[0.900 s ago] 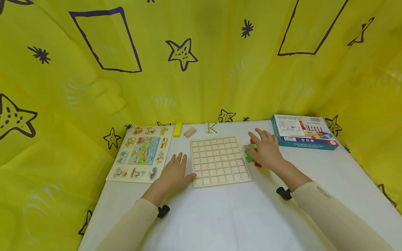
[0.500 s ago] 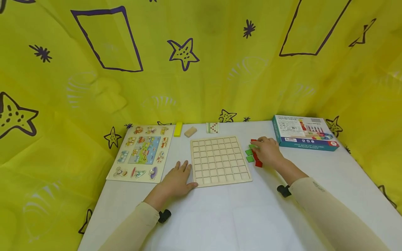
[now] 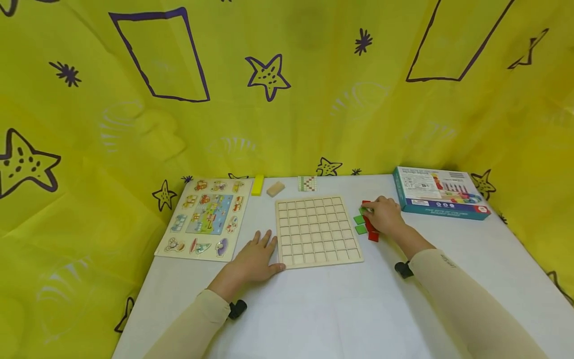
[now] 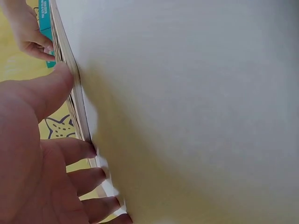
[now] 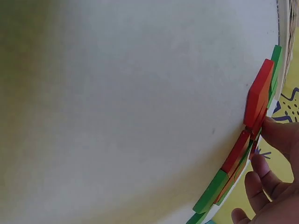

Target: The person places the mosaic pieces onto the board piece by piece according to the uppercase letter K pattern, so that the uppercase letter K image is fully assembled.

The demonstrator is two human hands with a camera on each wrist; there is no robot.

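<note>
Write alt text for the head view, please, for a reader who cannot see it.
A person's right hand is at a cluster of red and green tiles on a white table, while the left hand lies at the left edge of a gridded wooden board. A picture puzzle lies at left and a box at right, before a yellow backdrop.

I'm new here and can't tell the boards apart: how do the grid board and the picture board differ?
The grid board shows plain wood-coloured squares; the picture board shows colourful pictures. The grid board lies between the left hand and right hand; the picture board lies farther left. Both lie flat on the white table.
</note>
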